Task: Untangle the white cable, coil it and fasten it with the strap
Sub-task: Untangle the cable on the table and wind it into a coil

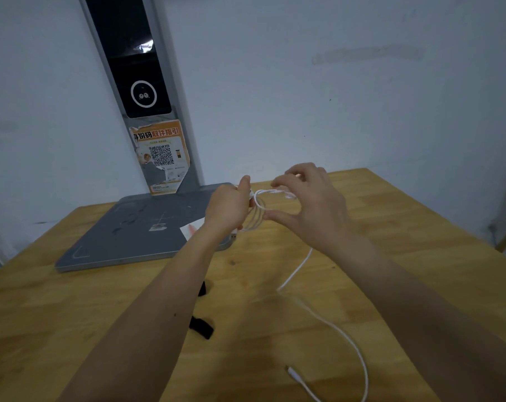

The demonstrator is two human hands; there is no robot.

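Hands gripping white cable (pixel 337 330) loops, fingers curled on it, above table (pixel 405 216) middle.

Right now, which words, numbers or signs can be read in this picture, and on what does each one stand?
"身份码取件指引": headline of the orange poster on the grey stand.
QR code on the poster: visible, no readable text.
Small print below it: too blurred.
Round symbol on the black screen: no words legible.

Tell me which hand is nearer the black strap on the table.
Left. The left hand holds the cable coils up past the strap, whose forearm passes right over it. The right hand is further right, guiding a loop.
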